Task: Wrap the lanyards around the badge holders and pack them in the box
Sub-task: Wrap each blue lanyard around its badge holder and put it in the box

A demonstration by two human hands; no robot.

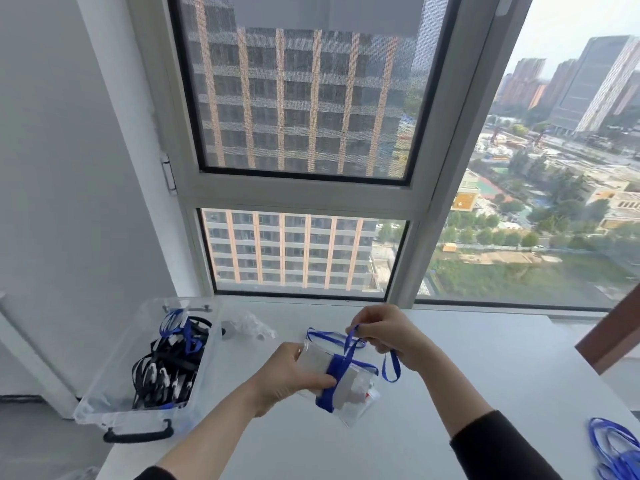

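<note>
my left hand [289, 374] gripping the clear plastic badge holder [341, 379], right hand [382, 329] pinching its blue ribbon lanyard [351, 344], clear plastic box [114, 386] off left

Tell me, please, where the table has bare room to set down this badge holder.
The widest bare patch of table lies right of the right hand, between the window edge and the loose blue lanyards. A narrower strip runs between the forearms. It is crowded left, around the box and crumpled plastic.
</note>
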